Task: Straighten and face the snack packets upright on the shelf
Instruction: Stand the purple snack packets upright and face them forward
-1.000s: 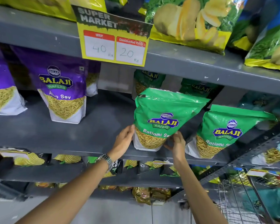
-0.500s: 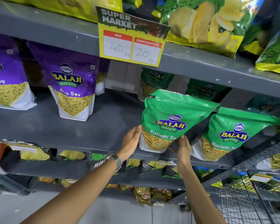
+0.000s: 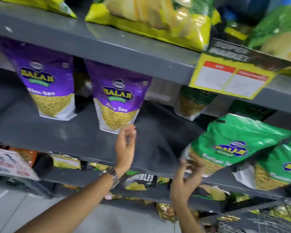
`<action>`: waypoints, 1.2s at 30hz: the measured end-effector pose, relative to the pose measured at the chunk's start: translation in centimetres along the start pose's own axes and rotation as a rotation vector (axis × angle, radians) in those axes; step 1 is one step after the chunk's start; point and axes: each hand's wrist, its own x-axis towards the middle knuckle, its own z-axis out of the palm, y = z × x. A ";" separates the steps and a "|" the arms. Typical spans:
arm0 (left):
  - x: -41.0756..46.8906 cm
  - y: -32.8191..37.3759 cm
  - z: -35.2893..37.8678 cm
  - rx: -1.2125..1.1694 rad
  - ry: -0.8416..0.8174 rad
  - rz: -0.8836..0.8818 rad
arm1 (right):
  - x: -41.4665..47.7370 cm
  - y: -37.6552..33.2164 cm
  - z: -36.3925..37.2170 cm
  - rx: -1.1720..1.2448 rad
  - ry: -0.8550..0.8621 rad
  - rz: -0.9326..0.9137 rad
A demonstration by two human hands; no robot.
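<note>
1. Shelf (image 3: pixel 74 137): grey, middle tier, carrying purple and green packets; bare stretch at its centre.
2. Left hand (image 3: pixel 125 145): fingers loosely open, tips at the lower right corner of the nearer purple packet (image 3: pixel 118 101), touching or just short of it; too blurred to say which. Nothing held.
3. Right hand (image 3: pixel 185 180): at the shelf's front edge, just below the green packet (image 3: pixel 233 145), fingers spread, empty; contact with the packet's bottom corner cannot be judged.
4. Green packet: label forward, at the shelf's front edge, right of the bare stretch. Leaning in this tilted view, so true uprightness uncertain. Second green packet (image 3: pixel 279 167) just right of it, partly behind, label forward too.
5. Purple packets: the nearer one standing label-out mid-shelf; far purple packet (image 3: pixel 47 88) left of it, also label-out, both set back from the front edge.
6. Progress, as a judgement: green pair looks faced; purple pair apparently next, perhaps to be drawn forward. More green packets (image 3: pixel 193 103) deep at the shelf's back, untouched.
</note>
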 end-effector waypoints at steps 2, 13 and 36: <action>3.1 0.2 -4.2 -0.014 0.221 0.017 | -0.9 -0.8 5.2 0.050 -0.193 0.111; 14.1 -0.1 -11.5 0.111 -0.329 -0.327 | 2.7 0.0 18.6 0.222 -0.668 0.675; 9.0 0.7 -15.2 0.062 -0.423 -0.357 | -3.3 -3.7 12.1 0.091 -0.527 0.668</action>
